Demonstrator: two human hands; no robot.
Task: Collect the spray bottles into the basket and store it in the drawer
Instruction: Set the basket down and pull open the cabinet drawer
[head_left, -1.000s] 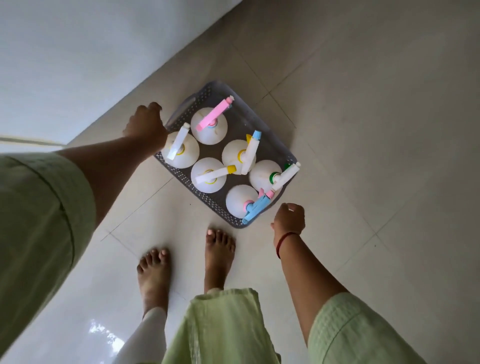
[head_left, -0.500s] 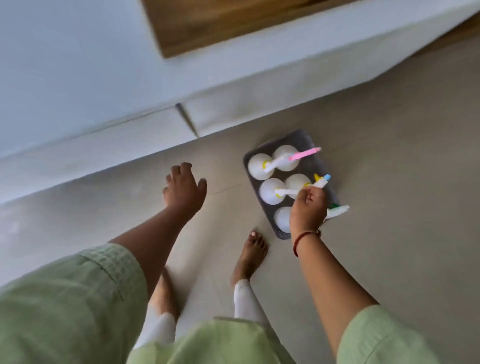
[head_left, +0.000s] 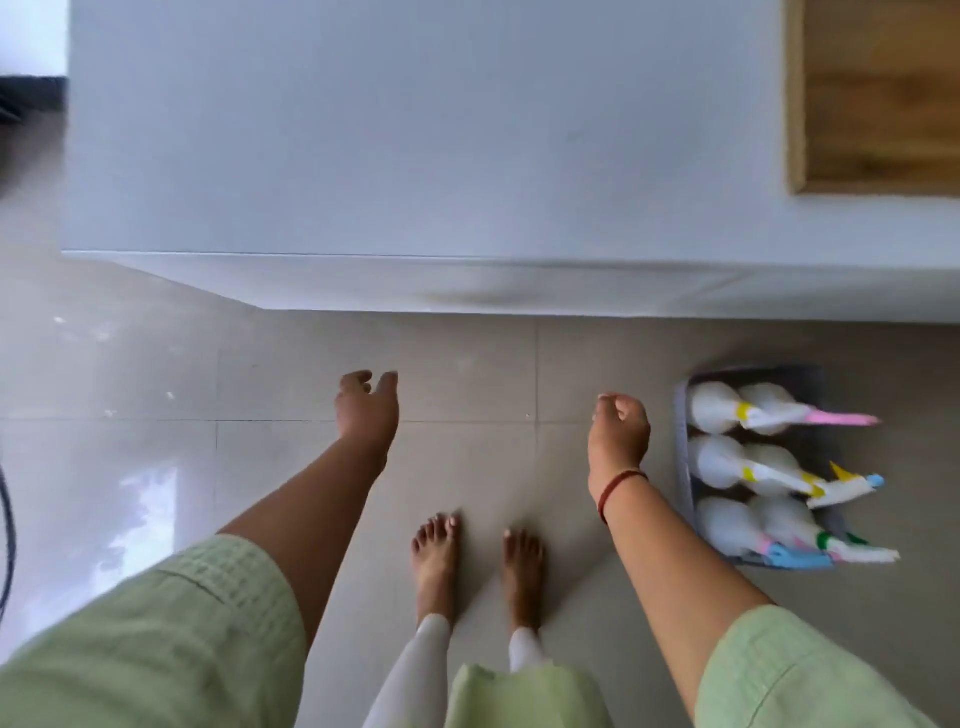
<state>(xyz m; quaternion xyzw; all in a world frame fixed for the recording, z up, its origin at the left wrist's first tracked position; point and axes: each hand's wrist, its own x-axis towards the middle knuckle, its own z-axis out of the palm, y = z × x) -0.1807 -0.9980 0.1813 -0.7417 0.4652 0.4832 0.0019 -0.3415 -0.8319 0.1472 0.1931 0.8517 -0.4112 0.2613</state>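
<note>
While the grey perforated basket (head_left: 684, 470) at right of frame holds six white, round-bodied spray bottles (head_left: 719, 460), left hand (head_left: 367, 413) hangs loosely open, empty; right hand (head_left: 618, 441) curls loosely, empty, beside basket.

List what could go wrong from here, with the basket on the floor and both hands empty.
1. The spray bottles stand tightly packed, with nozzles sticking past the basket rim; these could snag on the drawer opening or tip out when lifted.
2. The basket sits close to the right foot; a step sideways might knock it.
3. Neither the left hand nor the right hand grips it; a one-handed lift may tilt it.
</note>
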